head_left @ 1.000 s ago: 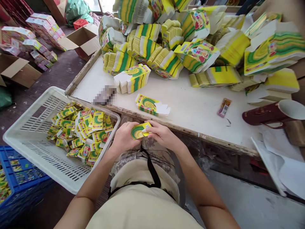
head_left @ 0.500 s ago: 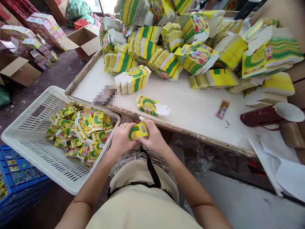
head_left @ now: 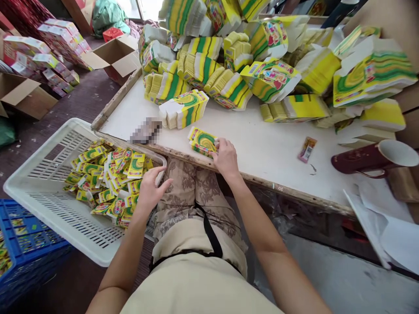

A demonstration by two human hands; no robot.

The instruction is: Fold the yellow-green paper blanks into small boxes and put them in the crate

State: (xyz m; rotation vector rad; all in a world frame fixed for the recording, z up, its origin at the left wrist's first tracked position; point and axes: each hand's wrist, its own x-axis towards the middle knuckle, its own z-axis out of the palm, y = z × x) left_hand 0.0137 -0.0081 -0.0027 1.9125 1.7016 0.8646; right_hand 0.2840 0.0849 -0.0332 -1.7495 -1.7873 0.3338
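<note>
My right hand (head_left: 226,158) is at the table's front edge, its thumb and fingers closed on the right end of a small yellow-green carton (head_left: 202,140) lying on the white tabletop. The carton's right-hand flaps are hidden by my fingers. My left hand (head_left: 151,190) hovers by the right rim of the white plastic crate (head_left: 62,218), thumb and fingers apart, holding nothing. Inside the crate lies a heap of small yellow cartons (head_left: 111,183); one carton (head_left: 136,165) rests on top near my left hand.
Flattened carton stacks (head_left: 229,85) pile along the back of the table. A bundle (head_left: 185,109) stands nearer. To the right are a small sachet (head_left: 307,149) and a maroon mug (head_left: 360,159). A blue crate (head_left: 32,244) and an open cardboard box (head_left: 114,56) flank the white crate.
The small carton that both hands held has left them; a carton now tops the crate's heap. My left hand moved left and opened. My right hand reached forward to the carton on the table.
</note>
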